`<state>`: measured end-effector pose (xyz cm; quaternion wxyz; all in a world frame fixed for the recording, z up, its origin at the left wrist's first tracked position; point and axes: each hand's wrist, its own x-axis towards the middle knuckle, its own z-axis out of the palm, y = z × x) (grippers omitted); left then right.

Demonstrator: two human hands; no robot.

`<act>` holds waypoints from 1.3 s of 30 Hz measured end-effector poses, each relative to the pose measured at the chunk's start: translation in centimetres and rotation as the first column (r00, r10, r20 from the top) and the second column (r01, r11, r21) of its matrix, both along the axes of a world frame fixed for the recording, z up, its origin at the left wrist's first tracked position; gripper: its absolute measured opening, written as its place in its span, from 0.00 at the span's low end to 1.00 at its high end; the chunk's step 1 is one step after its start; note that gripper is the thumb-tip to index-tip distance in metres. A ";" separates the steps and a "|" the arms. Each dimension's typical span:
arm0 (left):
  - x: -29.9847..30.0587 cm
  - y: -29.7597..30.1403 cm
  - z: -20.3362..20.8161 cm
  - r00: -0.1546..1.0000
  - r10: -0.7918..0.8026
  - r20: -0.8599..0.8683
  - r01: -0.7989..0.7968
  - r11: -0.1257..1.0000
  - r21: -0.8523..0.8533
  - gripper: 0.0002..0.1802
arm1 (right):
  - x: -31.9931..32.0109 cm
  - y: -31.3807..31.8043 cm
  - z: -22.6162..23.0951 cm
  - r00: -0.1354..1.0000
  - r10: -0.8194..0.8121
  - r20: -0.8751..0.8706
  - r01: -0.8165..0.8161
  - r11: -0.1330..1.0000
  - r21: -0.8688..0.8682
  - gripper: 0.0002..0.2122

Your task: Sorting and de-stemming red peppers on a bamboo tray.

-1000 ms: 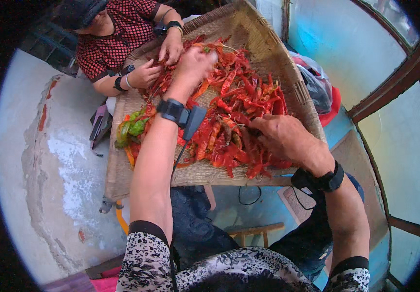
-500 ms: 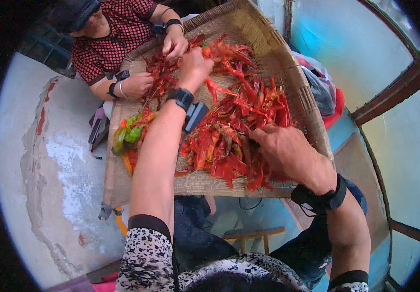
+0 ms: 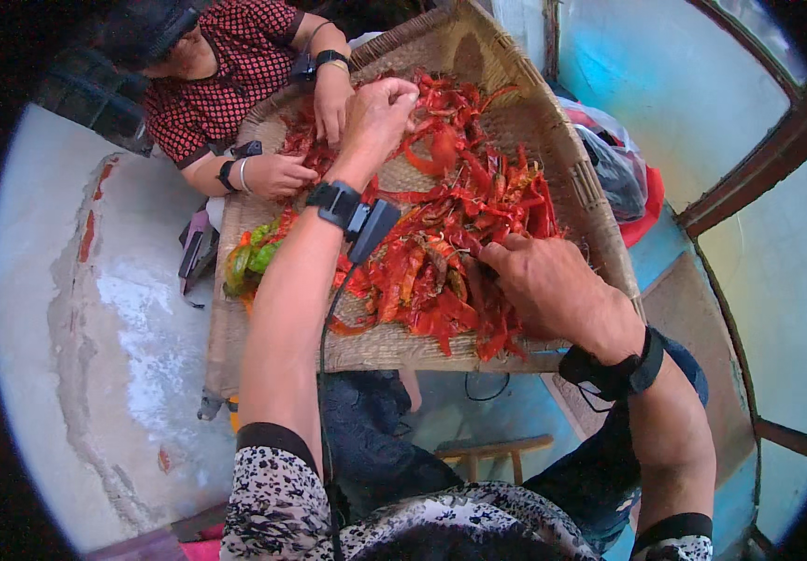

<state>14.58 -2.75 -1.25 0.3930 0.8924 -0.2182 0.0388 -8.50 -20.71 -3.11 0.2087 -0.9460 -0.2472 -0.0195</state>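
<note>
1. red chili peppers (image 3: 492, 196) lie heaped in a woven tray (image 3: 520, 75).
2. the left hand (image 3: 381, 114), stretched far forward, is above the peppers, fingers (image 3: 399, 92) curled inward; whether they grasp anything i cannot tell.
3. the right hand (image 3: 557, 285), palm down, bends its fingers among the peppers, grip hidden.

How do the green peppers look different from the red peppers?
The green peppers look plump and shiny; the red peppers look flatter and wrinkled. The green peppers make a small bunch at the left side; the red peppers make a big, messy heap. Both lie on the same woven tray.
</note>
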 end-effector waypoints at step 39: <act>-5.6 -3.8 -4.3 0.860 -0.510 0.019 0.428 0.742 0.515 0.27 | -0.5 -0.2 0.4 1.000 0.013 0.013 -0.012 0.996 -0.088 0.11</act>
